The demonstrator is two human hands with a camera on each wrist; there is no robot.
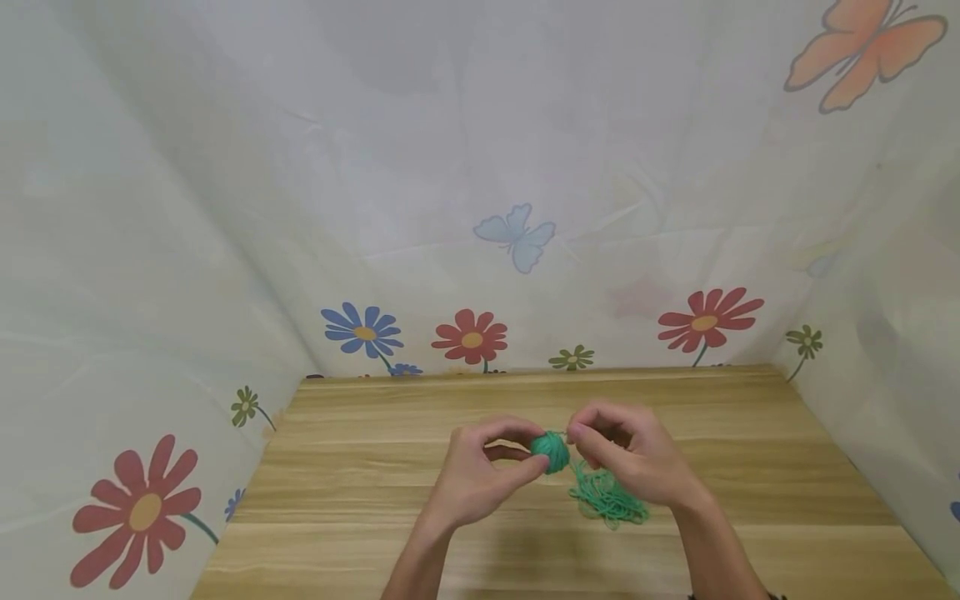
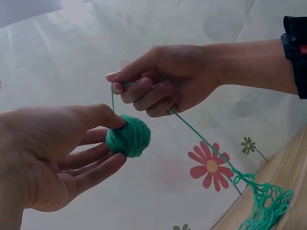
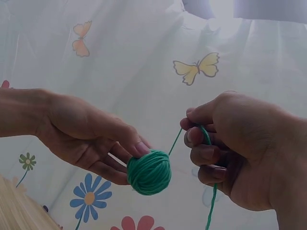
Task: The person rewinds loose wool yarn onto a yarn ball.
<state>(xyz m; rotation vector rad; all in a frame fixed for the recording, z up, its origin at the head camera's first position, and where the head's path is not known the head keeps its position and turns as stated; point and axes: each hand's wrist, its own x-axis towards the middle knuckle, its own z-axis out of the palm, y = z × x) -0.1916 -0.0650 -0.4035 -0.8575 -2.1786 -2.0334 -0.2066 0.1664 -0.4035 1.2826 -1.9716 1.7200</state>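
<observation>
A small ball of green yarn (image 1: 551, 452) is held above the table between the thumb and fingers of my left hand (image 1: 480, 475). To its right, my right hand (image 1: 633, 450) pinches the yarn strand (image 2: 112, 98) between thumb and forefinger, its other fingers curled. A short taut length runs from the ball to that pinch. From the right hand the strand (image 2: 201, 136) goes on down to a loose tangled heap of green yarn (image 1: 607, 496) on the table, below the right hand. In the right wrist view the ball (image 3: 149, 172) shows its wound layers, with the left thumb on top.
The wood-grain table (image 1: 360, 492) lies under both hands. A pale curtain (image 1: 420, 167) printed with flowers and butterflies stands behind the table and along its sides. A dark band (image 2: 295, 52) is on the right wrist.
</observation>
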